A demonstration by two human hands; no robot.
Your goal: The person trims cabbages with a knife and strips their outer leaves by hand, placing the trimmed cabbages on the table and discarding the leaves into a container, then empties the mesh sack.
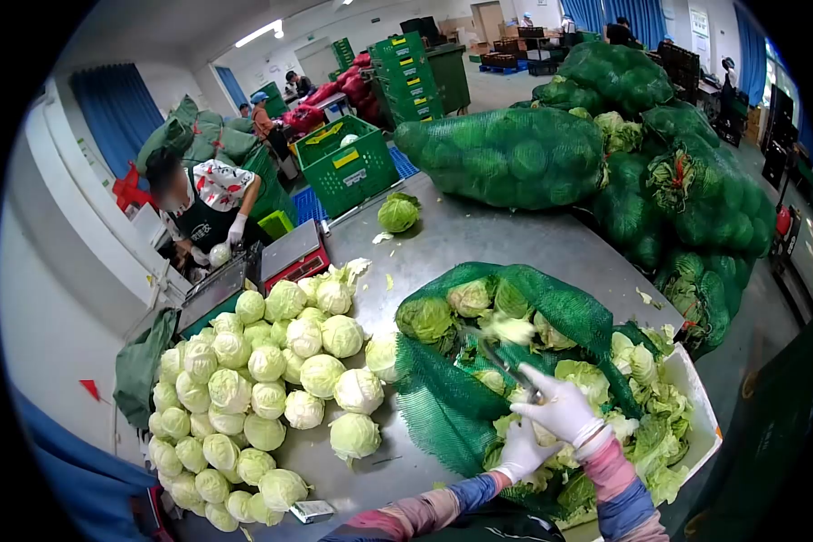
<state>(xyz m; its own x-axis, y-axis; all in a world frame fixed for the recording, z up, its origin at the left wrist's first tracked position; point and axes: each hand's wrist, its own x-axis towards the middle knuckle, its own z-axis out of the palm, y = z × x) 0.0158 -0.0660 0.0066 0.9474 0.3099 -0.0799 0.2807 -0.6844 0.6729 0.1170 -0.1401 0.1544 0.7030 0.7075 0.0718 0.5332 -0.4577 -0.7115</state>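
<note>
My right hand point(562, 406), in a white glove, is closed around the handle of a knife point(504, 363). The blade points up and left into a green mesh bag point(447, 397) and is partly blurred. Below it, my gloved left hand point(522, 452) has its fingers apart over loose cabbage leaves, holding nothing visible. Several cabbages point(425, 321) lie in the mouth of the bag. A pale blurred piece point(508, 329), perhaps cut cabbage, is just beyond the blade tip. Loose leaves point(650, 406) fill a white box point(703, 406) at my right.
Trimmed cabbages point(266, 397) are piled on the metal table point(515, 237) at left. A single cabbage point(398, 213) sits farther back. Full mesh bags point(506, 158) are stacked at back right. Beyond a red scale point(296, 253) and a green crate point(348, 172), a co-worker point(210, 203) handles a cabbage.
</note>
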